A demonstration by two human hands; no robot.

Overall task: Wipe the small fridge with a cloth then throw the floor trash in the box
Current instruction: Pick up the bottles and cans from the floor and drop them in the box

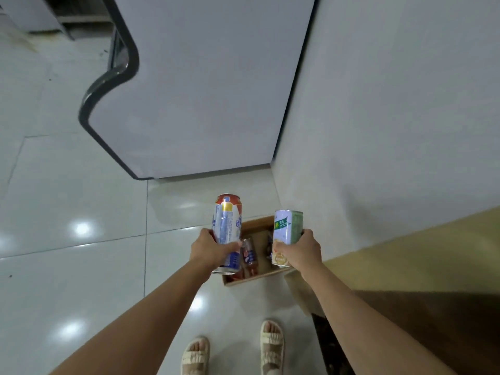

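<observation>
Box [257, 277] on the floor [81, 239] before the fridge [203, 90], bottle [249, 257] inside

no lettering can be read with certainty. the green and white can [286, 234] gripped in the right hand [303, 251] bears a vertical run of chinese characters on its green band, too small and blurred to make out. the tall blue, silver and red can [227, 228] gripped in the left hand [209, 250] carries blocks of fine print and part of a blue logo at its side, all smeared. the bottle [249, 257] lying in the cardboard box [255, 221] has a blue label, also unreadable.
</observation>
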